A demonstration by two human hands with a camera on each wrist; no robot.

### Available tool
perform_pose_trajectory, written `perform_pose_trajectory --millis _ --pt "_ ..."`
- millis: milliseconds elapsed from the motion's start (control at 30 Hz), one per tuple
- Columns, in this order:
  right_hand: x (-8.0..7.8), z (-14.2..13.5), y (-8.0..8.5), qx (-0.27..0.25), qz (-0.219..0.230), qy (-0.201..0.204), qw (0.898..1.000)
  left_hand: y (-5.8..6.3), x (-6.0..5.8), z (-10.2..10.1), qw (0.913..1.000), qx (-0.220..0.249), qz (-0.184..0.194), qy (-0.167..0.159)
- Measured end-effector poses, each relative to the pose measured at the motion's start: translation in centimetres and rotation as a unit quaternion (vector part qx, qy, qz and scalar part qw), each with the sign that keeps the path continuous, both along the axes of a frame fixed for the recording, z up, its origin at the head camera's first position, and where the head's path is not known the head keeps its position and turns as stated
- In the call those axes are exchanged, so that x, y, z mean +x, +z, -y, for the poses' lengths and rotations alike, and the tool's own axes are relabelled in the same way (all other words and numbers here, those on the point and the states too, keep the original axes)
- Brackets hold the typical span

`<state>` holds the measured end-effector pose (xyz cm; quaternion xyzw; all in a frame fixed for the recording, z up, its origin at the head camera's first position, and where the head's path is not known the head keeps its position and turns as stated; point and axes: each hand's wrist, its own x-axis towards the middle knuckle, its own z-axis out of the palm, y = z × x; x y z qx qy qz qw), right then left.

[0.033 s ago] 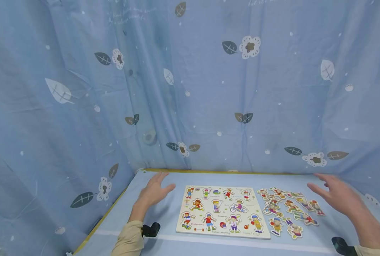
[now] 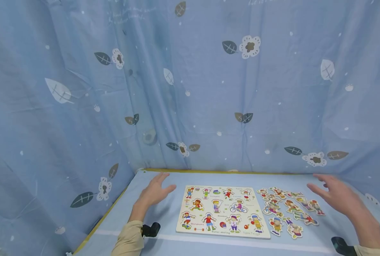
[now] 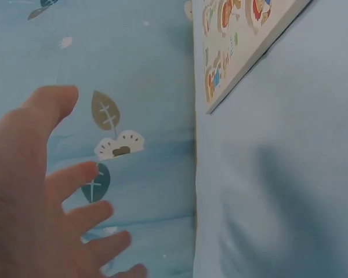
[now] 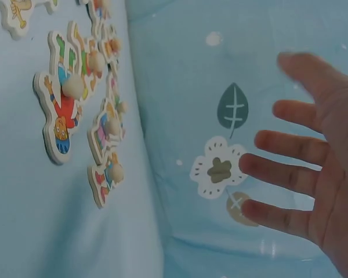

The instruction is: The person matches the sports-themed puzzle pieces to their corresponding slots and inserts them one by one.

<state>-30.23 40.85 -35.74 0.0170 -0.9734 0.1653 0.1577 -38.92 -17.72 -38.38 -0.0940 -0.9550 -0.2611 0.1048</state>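
A flat puzzle board (image 2: 223, 212) printed with sports figures lies in the middle of the table in the head view. Right of it several loose puzzle pieces (image 2: 291, 206) are grouped close together, some overlapping. My left hand (image 2: 153, 192) hovers left of the board with its fingers extended and nothing in it. Above the table, right of the pieces, my right hand (image 2: 335, 193) also holds nothing, its fingers spread. The right wrist view shows round wooden knobs on the pieces, among them a figure in a red top (image 4: 64, 110).
A pale blue cloth (image 2: 164, 245) covers the table. Behind and to the left hangs a blue curtain (image 2: 206, 89) with leaf and flower prints, meeting the table along a yellowish edge (image 2: 209, 171). Dark wrist cameras (image 2: 151, 229) sit on both wrists.
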Motion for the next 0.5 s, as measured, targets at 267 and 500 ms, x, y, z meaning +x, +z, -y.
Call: perform_pose_trajectory --millis 267,500 --pt "-0.1 -0.4 -0.4 -0.014 0.075 0.026 0.997 -1.2 0.4 -1.1 0.9906 -0.011 0.118 -0.069" --pt "-0.1 -0.2 -0.4 -0.047 0.134 0.021 0.990 -2.0 0.4 -1.6 0.9812 -0.010 0.171 -0.088"
